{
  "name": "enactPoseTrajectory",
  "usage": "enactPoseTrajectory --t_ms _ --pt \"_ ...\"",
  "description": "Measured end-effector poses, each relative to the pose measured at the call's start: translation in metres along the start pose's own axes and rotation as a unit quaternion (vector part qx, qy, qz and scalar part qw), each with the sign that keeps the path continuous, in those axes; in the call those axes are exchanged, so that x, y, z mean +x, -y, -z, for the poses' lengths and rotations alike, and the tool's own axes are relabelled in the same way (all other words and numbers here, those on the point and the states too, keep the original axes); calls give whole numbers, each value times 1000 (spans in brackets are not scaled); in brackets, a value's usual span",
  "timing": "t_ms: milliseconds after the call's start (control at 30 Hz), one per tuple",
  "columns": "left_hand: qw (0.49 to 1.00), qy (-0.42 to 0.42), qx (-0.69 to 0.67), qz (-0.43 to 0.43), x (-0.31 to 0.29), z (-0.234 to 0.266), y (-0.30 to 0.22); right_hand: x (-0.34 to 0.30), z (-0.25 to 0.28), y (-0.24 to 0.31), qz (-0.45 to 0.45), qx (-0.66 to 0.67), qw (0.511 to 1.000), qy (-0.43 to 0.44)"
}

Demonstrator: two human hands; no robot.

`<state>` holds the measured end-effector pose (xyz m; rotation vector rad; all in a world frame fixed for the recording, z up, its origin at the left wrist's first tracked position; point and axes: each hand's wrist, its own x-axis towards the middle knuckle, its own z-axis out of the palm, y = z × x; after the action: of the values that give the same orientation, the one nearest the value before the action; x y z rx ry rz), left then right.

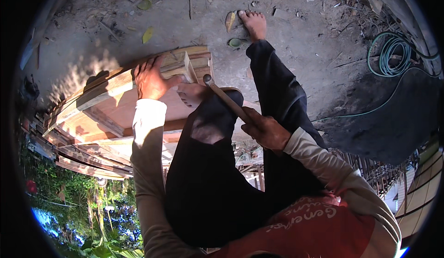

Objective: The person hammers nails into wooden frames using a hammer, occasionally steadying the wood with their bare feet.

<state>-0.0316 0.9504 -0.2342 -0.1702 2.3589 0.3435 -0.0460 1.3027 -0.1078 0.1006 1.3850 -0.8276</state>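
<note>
Right grip (267, 130) clamped round hammer (229, 101); wooden frame (104, 93) leftward, under spread left grip (151, 79).

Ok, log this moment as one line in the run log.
left hand: spread on wooden frame | right hand: gripping hammer | green hose: coiled on ground

A brown wooden-handled hammer with a rounded dark metal head (230, 101) slanted far-left. The large, pale-brown, braced wooden frame (132, 112) lay left of it.

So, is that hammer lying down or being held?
Held: the fingers of the right hand are curled around the wooden handle of the hammer.
</note>
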Motion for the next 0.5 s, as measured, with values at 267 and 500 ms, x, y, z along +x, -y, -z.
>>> enactPoseTrajectory --t_ms 267,500 --pt "1000 -1 7 -14 0 -7 7 66 -8 39 -182 593 783 -43" --pt "999 0 -7 -40 2 -7 9 91 -27 65 -189 541 818 40"
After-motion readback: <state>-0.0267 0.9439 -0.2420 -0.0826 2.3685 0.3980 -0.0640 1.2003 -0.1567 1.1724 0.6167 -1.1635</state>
